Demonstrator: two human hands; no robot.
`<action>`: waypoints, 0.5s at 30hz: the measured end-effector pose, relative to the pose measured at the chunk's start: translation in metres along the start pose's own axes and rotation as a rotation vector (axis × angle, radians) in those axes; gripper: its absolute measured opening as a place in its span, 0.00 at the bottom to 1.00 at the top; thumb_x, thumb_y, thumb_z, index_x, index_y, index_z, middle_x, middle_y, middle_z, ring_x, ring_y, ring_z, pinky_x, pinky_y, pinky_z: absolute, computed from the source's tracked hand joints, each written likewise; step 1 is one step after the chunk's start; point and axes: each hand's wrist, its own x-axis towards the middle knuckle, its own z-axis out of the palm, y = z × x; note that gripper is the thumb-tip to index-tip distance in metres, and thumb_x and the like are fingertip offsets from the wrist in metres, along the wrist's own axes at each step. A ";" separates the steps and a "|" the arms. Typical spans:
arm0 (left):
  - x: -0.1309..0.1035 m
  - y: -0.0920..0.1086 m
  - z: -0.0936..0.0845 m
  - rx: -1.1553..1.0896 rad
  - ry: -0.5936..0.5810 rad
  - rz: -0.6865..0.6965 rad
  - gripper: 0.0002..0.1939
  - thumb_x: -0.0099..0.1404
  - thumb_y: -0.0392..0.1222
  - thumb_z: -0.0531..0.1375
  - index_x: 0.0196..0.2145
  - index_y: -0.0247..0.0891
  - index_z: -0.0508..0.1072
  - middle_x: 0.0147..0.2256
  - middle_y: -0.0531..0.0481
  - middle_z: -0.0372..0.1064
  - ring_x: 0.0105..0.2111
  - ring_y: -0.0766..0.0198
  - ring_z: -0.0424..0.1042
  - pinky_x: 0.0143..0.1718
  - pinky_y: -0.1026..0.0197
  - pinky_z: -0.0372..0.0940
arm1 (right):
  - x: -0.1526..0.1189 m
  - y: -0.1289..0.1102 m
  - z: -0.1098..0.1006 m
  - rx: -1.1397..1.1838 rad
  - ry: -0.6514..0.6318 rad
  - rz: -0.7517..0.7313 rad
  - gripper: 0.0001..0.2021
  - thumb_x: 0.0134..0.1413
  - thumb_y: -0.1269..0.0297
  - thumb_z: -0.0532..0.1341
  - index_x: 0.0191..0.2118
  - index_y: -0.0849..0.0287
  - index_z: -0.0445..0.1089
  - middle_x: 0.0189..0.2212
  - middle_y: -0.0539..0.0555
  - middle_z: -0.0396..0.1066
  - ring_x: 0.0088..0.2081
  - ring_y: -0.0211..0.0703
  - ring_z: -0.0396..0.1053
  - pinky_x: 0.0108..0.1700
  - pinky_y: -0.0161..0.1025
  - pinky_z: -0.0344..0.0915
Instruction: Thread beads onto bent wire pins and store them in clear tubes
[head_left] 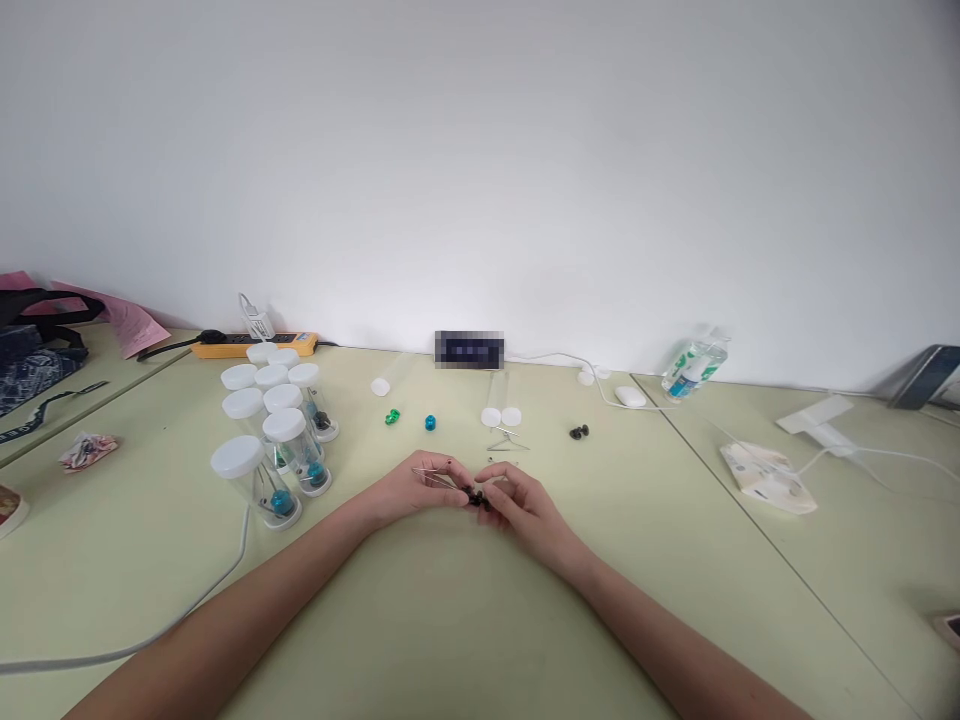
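Note:
My left hand [427, 484] is closed, with thin metal wire pieces [431, 474] sticking out between thumb and fingers. At its fingertips is a cluster of small dark, bead-like parts [475, 496]. My right hand [521, 508] pinches the other side of the same cluster, its fingertips partly hiding it. Just beyond the hands lie a bent metal wire piece [508, 447] and two clear tubes with white caps [491, 416]. A green shiny part [392, 416] and a blue round part [430, 423] rest farther left. More dark parts [579, 432] lie to the right.
Several clear capped tubes [306, 450] stand at left, some holding blue and dark parts. Another tube [381, 386] lies behind. An orange power strip [255, 346], a digital clock [469, 350], a white mouse [630, 397] and a plastic bottle [694, 368] line the wall side.

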 end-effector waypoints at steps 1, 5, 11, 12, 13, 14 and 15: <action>0.000 0.000 0.000 -0.002 0.004 -0.006 0.11 0.52 0.41 0.65 0.34 0.35 0.74 0.36 0.46 0.74 0.37 0.60 0.72 0.40 0.60 0.64 | 0.000 0.000 0.000 -0.003 0.011 0.000 0.13 0.56 0.53 0.56 0.42 0.55 0.63 0.27 0.49 0.67 0.28 0.37 0.62 0.30 0.34 0.57; 0.001 -0.001 0.000 0.001 0.012 -0.015 0.11 0.53 0.42 0.65 0.35 0.36 0.73 0.36 0.46 0.74 0.36 0.60 0.72 0.38 0.60 0.64 | 0.000 0.001 0.000 -0.018 0.027 -0.009 0.14 0.53 0.54 0.60 0.42 0.54 0.64 0.31 0.50 0.67 0.28 0.36 0.62 0.30 0.34 0.57; 0.001 -0.002 -0.001 -0.007 0.012 -0.011 0.11 0.53 0.42 0.65 0.34 0.35 0.73 0.36 0.46 0.74 0.36 0.60 0.72 0.38 0.60 0.64 | 0.000 0.001 -0.001 -0.022 0.014 -0.014 0.13 0.54 0.55 0.59 0.42 0.54 0.64 0.31 0.50 0.67 0.30 0.36 0.62 0.31 0.34 0.58; 0.001 -0.001 -0.001 -0.012 0.015 -0.016 0.11 0.53 0.42 0.65 0.34 0.36 0.73 0.35 0.47 0.74 0.36 0.60 0.72 0.37 0.60 0.64 | 0.000 0.002 -0.001 -0.035 0.025 -0.018 0.13 0.52 0.56 0.61 0.42 0.54 0.64 0.33 0.50 0.67 0.30 0.36 0.62 0.30 0.34 0.57; 0.001 -0.001 -0.001 -0.013 0.014 -0.015 0.11 0.53 0.42 0.65 0.34 0.36 0.73 0.36 0.46 0.74 0.36 0.60 0.72 0.37 0.60 0.64 | 0.000 0.002 -0.001 -0.035 0.026 -0.018 0.13 0.52 0.56 0.61 0.41 0.55 0.64 0.32 0.50 0.67 0.30 0.36 0.62 0.30 0.34 0.57; 0.001 -0.001 -0.001 -0.012 0.008 -0.007 0.11 0.53 0.42 0.65 0.34 0.35 0.74 0.36 0.46 0.74 0.36 0.60 0.72 0.38 0.60 0.64 | 0.000 0.002 -0.001 -0.023 0.017 -0.015 0.12 0.53 0.55 0.59 0.41 0.55 0.64 0.31 0.50 0.67 0.29 0.36 0.61 0.30 0.34 0.57; 0.001 -0.001 -0.001 -0.009 0.000 0.001 0.11 0.53 0.42 0.65 0.34 0.35 0.74 0.37 0.46 0.74 0.37 0.60 0.72 0.39 0.60 0.64 | 0.000 0.002 -0.001 -0.006 0.001 -0.010 0.12 0.56 0.54 0.57 0.41 0.55 0.64 0.28 0.50 0.67 0.29 0.36 0.61 0.31 0.34 0.57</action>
